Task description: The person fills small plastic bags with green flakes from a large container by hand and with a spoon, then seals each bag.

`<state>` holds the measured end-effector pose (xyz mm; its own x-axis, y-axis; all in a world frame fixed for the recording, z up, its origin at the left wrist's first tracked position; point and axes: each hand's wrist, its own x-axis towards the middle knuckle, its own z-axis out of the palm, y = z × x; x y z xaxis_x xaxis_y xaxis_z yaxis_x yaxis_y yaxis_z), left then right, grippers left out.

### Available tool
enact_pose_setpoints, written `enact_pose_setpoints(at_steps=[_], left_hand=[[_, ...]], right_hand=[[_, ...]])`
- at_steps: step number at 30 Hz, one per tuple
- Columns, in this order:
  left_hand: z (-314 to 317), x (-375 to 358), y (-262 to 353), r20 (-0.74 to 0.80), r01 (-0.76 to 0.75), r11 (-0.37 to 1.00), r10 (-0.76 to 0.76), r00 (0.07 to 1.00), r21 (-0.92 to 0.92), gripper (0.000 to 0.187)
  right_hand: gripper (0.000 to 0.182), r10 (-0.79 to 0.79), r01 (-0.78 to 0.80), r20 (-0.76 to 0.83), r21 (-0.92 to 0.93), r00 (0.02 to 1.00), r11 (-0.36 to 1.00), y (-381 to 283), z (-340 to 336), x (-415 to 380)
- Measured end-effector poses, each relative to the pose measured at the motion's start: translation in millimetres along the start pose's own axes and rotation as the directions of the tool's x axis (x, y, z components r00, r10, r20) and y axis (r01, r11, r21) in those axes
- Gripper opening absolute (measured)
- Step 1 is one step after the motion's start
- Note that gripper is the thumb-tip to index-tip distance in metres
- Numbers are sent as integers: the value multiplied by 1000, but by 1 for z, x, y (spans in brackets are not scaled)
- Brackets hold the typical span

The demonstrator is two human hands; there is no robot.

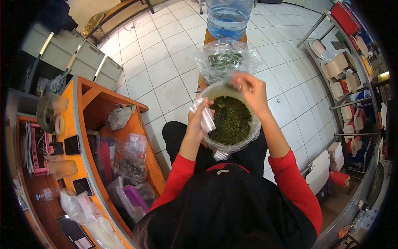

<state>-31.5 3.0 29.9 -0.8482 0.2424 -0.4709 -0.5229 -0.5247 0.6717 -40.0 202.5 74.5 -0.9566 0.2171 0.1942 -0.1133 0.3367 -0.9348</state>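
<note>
A white bucket [258, 129] lined with clear plastic stands between the knees, holding chopped green leaves [234, 124]. My left hand [198, 121] is closed around a bundle of small clear plastic sleeves [206, 118] at the bucket's left rim. A dark-handled spoon [221, 108] rests on the leaves beside that hand. Over the bucket's far rim, my right hand [253, 92] has its fingers drawn together. A small greyish thing at its fingertips is too blurred to name. Just beyond lies a clear plastic bag [201, 62] with green packets [226, 60] inside.
A large blue water bottle [229, 20] stands on the bench behind the bag. To the left, an orange counter [78, 120] carries phones [72, 145], plastic cups [62, 168] and bags. Metal shelves [356, 134] with cardboard boxes [336, 64] line the right side.
</note>
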Motion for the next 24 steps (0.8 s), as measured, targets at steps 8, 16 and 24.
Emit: enact_pose_setpoints(at_steps=[8, 16, 24], left_hand=[[0, -1, -12, 11, -138, 990, 138, 990, -20, 29], [11, -9, -12, 21, -84, 987, 88, 996, -138, 36], [14, -12, -18, 177, -53, 993, 71, 982, -102, 37]], right_hand=[[62, -7, 16, 86, -104, 996, 994, -3, 29, -42], [13, 291, -334, 184, 289, 939, 897, 20, 47, -69], [16, -282, 249, -201, -175, 938, 952, 0, 45, -72]])
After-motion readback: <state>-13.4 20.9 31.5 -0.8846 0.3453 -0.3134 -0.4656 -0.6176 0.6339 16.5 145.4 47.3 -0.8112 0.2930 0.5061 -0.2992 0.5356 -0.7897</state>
